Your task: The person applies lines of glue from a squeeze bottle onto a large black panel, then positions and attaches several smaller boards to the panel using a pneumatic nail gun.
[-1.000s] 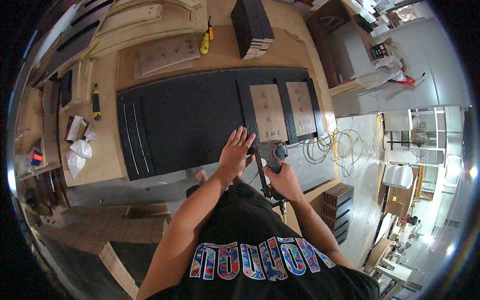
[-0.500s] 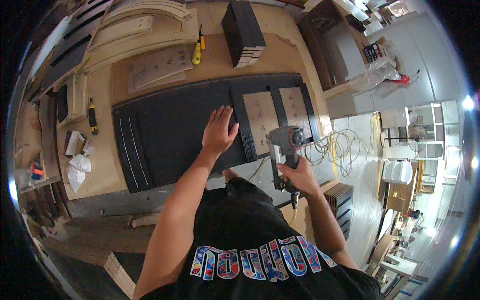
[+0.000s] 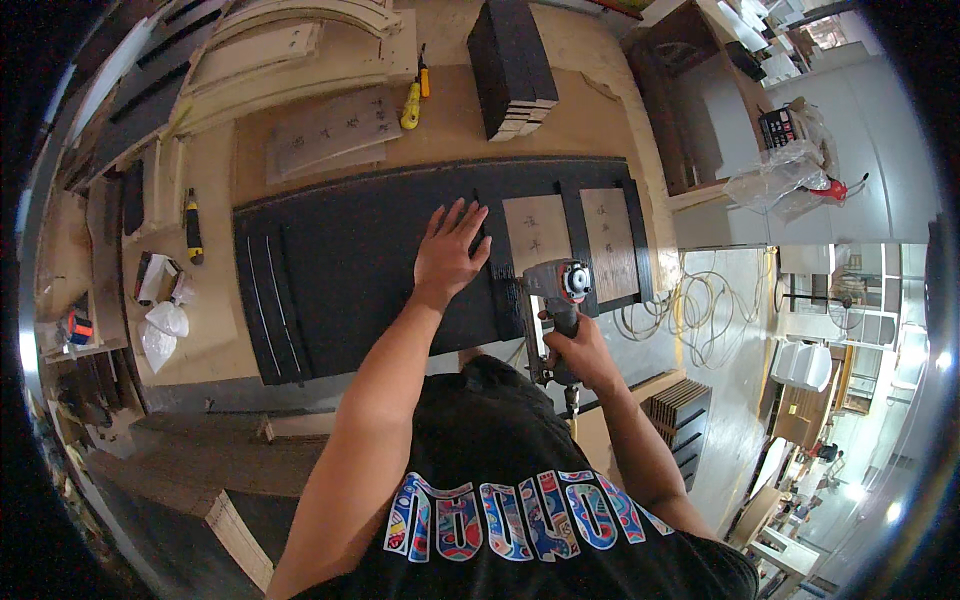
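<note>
My left hand [image 3: 450, 258] lies with its fingers stretched out on a long black panel [image 3: 360, 265], its fingertips against the nearest black strip [image 3: 503, 262]. In my right hand [image 3: 582, 356], fingers wrapped round the grip, is a grey and black nail gun [image 3: 553, 285] with an air hose fitting at its bottom. The gun's head is over the panel beside that strip; its nose is hard to make out. Two brown marked boards [image 3: 536, 232] fill the gaps between this strip, a middle black strip [image 3: 575, 225] and an end black strip [image 3: 634, 240].
Beyond the panel are a stack of black-faced boards [image 3: 510, 70], a yellow-handled tool [image 3: 411, 106] and loose thin boards [image 3: 335, 135]. A utility knife [image 3: 193, 228] and a plastic bag [image 3: 163, 330] lie at left. A coiled hose [image 3: 715, 310] spreads over the floor at right.
The nail gun has moved left over the panel, close to the nearest strip. My left hand stays flat beside that strip. The whole view has shifted slightly.
</note>
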{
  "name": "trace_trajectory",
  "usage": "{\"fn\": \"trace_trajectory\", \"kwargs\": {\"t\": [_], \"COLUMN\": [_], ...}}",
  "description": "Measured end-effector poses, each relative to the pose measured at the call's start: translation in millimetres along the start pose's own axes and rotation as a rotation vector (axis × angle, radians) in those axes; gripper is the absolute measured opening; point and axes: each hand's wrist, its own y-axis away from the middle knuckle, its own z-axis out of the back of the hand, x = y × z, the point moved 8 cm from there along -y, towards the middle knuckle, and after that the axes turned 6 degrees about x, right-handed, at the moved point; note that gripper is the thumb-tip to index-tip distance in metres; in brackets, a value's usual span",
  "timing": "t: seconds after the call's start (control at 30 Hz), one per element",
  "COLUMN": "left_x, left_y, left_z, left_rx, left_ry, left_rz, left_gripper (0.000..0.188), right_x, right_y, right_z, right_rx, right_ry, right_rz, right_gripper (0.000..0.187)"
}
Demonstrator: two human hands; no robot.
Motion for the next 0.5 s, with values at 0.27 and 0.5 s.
{"fn": "trace_trajectory", "kwargs": {"t": [0.27, 0.5], "left_x": [0.9, 1.4], "left_y": [-2.4, -1.4], "left_z": [-0.6, -1.6], "left_rx": [0.019, 0.041], "left_ry": [-0.016, -0.007], "left_rz": [0.003, 0.008], "left_gripper": [0.053, 0.055], "right_x": [-4.7, -6.7], "right_y": [-1.8, -2.1], "right_z": [-1.3, -3.7], "right_rx": [-0.003, -0.010], "right_ry": [-0.001, -0.007], "right_rz": [0.001, 0.006], "right_gripper": [0.042, 0.046]}}
